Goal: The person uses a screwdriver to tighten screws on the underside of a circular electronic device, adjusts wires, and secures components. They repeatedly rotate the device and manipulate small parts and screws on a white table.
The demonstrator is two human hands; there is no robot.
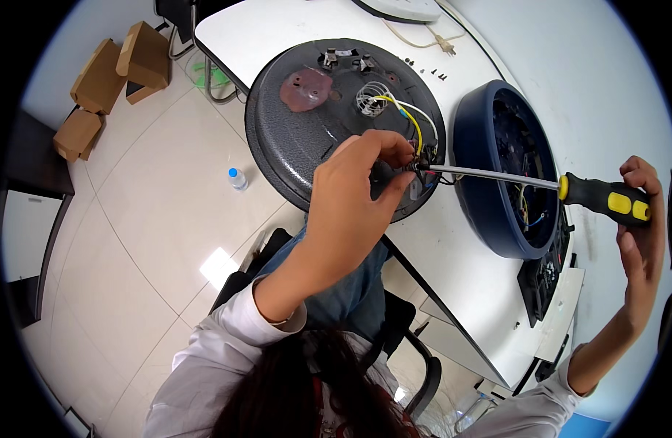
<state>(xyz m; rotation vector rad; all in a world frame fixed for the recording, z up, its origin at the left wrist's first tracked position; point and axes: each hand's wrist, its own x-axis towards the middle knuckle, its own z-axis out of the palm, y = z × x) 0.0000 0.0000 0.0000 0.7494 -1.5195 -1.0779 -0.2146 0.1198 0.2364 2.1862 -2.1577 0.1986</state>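
Observation:
My right hand (641,219) grips the black and yellow handle of a screwdriver (497,177), raised at the far right. Its long metal shaft runs left, nearly level, to my left hand (350,191). There the thumb and fingers of my left hand curl together beside the shaft's tip, around something small and dark that I cannot make out. Both meet over the right edge of a round dark metal appliance shell (277,146). A coil spring (371,99) stands on this shell, with yellow and white wires (418,125) running toward my left fingers.
A dark blue round housing (471,182) with wires inside stands on edge on the white table (453,241). Loose screws (434,73) and a plug with cord (445,47) lie at the back. A blue-capped bottle (237,179) and cardboard boxes (142,58) are on the floor.

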